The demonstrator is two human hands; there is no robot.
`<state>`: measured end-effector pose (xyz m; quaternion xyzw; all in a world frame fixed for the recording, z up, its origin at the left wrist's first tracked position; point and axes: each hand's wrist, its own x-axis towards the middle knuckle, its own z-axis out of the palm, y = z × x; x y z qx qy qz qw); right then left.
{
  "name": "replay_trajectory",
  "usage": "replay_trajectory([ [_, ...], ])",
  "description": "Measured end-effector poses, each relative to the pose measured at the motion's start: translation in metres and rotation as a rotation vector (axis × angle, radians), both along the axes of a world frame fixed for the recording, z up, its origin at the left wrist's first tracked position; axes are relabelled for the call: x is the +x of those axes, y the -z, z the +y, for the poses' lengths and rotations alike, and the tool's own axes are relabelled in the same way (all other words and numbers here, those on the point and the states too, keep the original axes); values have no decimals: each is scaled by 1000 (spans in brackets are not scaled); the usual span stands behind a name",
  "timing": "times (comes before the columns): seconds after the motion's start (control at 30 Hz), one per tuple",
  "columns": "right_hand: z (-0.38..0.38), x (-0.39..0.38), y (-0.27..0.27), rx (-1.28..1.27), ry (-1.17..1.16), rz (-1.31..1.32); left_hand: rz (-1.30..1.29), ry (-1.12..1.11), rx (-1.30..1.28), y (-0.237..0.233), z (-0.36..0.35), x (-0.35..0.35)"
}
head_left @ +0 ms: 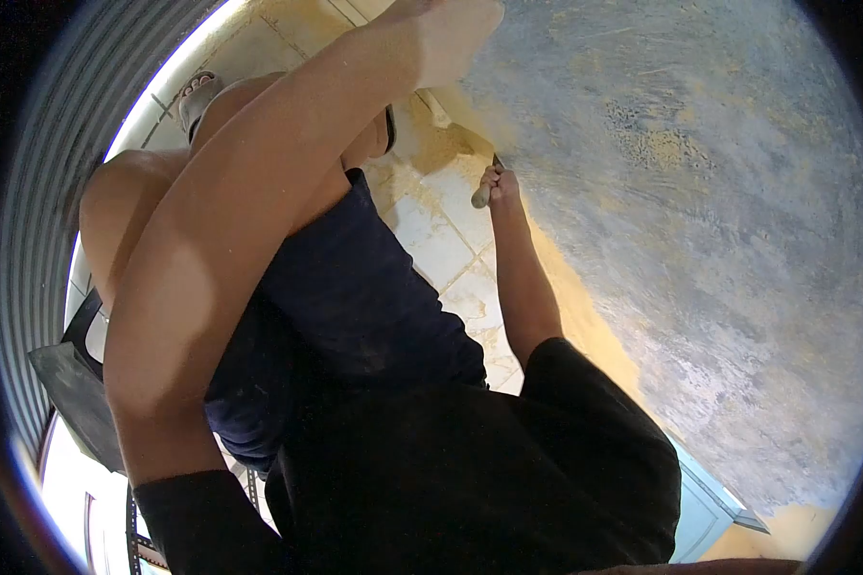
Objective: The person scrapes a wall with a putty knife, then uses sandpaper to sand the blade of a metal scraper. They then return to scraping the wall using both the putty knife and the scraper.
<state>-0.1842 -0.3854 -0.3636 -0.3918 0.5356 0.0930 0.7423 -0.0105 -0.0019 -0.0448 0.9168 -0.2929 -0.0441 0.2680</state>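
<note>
My right hand (503, 184) is closed round the pale, rounded handle of a scraper (480, 197). Its short, dark blade points up toward the lower edge of the wall, where the bare yellowish strip meets the floor; whether it touches cannot be made out. My left arm stretches across my bent knees, and my left hand (458, 40) is at the wall's surface at the top of the view. Glare and the picture's edge hide its fingers. The wall (681, 211) is coated in patchy blue-grey with rough yellow spots.
Tan dust or crumbs lie on the white tiled floor (443, 244) near the wall's foot. A pale strip (435, 109) lies by the dust. A corrugated grey shutter (29, 240) runs along the left. A grey object (77, 407) stands behind my leg, and a light blue panel (705, 508) is lower right.
</note>
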Motion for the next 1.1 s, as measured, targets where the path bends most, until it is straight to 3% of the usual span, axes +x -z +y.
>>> replay_trajectory([
  [0.03,1,7,3,-91,-44,-32,-56,9,23,0,0,0],
  [0.07,34,-2,-50,-95,-115,-212,-118,12,49,3,1,3],
  [0.17,17,-1,-38,76,-95,-150,-305,45,44,33,4,15],
  [0.2,10,4,-20,123,-94,-42,-295,55,41,24,1,12],
  [0.27,4,7,6,148,-35,-72,-39,-5,38,4,0,13],
  [0.4,12,5,-19,117,0,-164,-185,-24,-107,5,1,7],
  [0.47,16,2,-20,104,-10,-114,-109,3,88,3,-4,9],
  [0.5,39,3,-35,-45,2,-96,-105,11,85,12,-7,10],
  [0.57,52,1,-46,-104,27,-91,-477,185,151,31,-13,16],
  [0.6,43,0,-46,-103,35,-90,-477,193,151,17,-11,11],
  [0.67,15,8,-51,299,119,-97,-77,22,-69,-9,-8,2],
  [0.77,9,19,-19,134,-4,-39,-175,42,-74,1,-7,4],
  [0.83,1,14,8,179,-49,-60,-121,38,-87,-9,-5,1],
  [0.9,6,14,9,-68,-144,-153,-74,30,-100,-12,-3,0],
  [0.93,30,12,-35,-10,-22,-176,-76,20,-46,-8,-2,1],
  [0.97,33,20,-40,-10,-33,-180,-73,7,8,-4,-1,2],
  [1.03,26,16,-38,-27,-170,-99,-87,16,-10,12,3,11],
  [1.1,29,20,-20,49,-77,-76,-101,39,-26,16,3,11],
])
